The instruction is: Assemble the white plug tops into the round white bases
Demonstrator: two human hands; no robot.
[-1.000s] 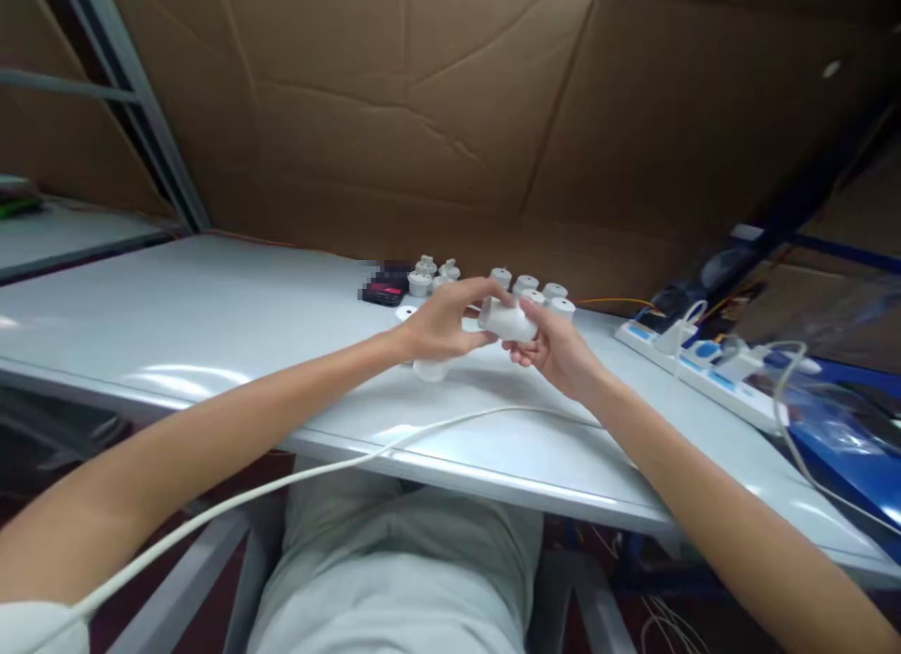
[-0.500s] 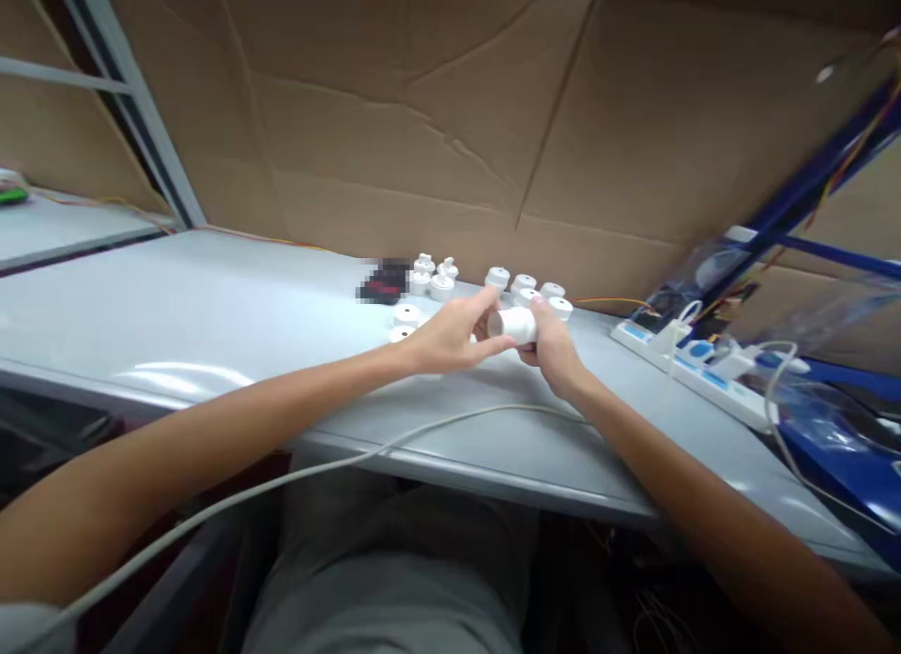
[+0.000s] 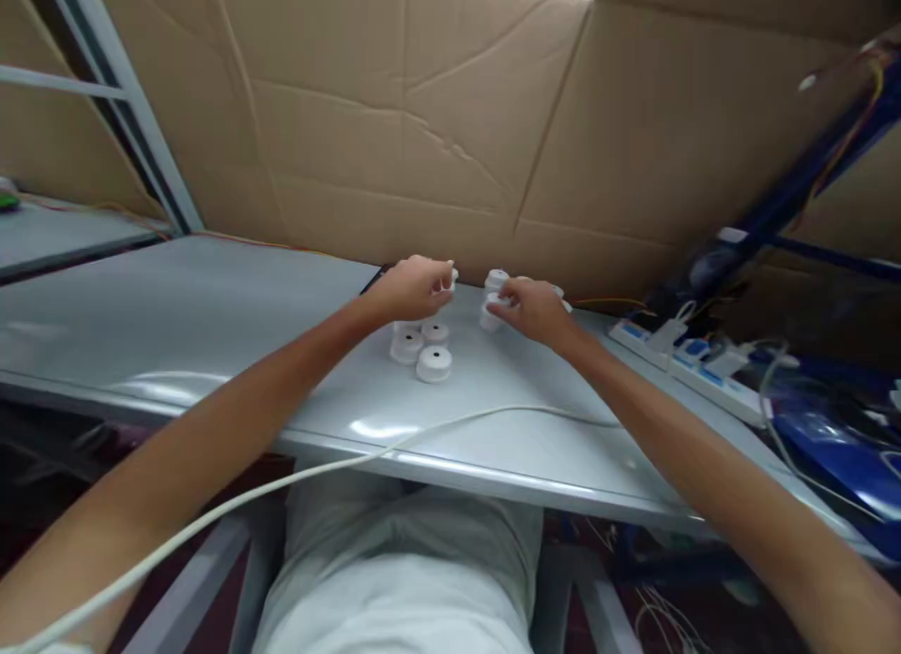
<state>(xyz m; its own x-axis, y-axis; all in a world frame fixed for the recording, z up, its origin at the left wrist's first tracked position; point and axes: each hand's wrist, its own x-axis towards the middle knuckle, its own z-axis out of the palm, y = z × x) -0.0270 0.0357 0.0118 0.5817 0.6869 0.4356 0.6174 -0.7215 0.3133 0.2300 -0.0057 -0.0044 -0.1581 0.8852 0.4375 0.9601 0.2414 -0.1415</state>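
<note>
- Observed left hand (image 3: 412,290) curled, fingertips drawn in toward the thumb; cannot tell whether clamped on anything.
- Noted small white piece (image 3: 454,277) just beyond the left hand's fingertips, mostly hidden; cannot confirm contact.
- Observed right hand (image 3: 539,311) palm down, thumb and fingers at the side of an upright white cap (image 3: 490,312), directly to its left on the table (image 3: 232,297); cannot tell whether clamped or only touching.
- Found second cap (image 3: 496,280) just past the right hand's fingertips, upright.
- Found farther caps (image 3: 558,291) showing in part behind the right hand.
- Counted three near caps (image 3: 435,363) grouped closely on the near side of the left hand, upright, dark hole in each top; glimpsed another edge behind them.
- Noted dark object (image 3: 373,277) behind the left wrist, largely covered.
- Traced white cable (image 3: 507,407) across the table, nearer the body than either hand.
- Located power strip (image 3: 728,394) to the right of the right hand, with plugs (image 3: 668,335) fitted.
- Recorded creased cardboard (image 3: 422,166) upright beyond both hands.
</note>
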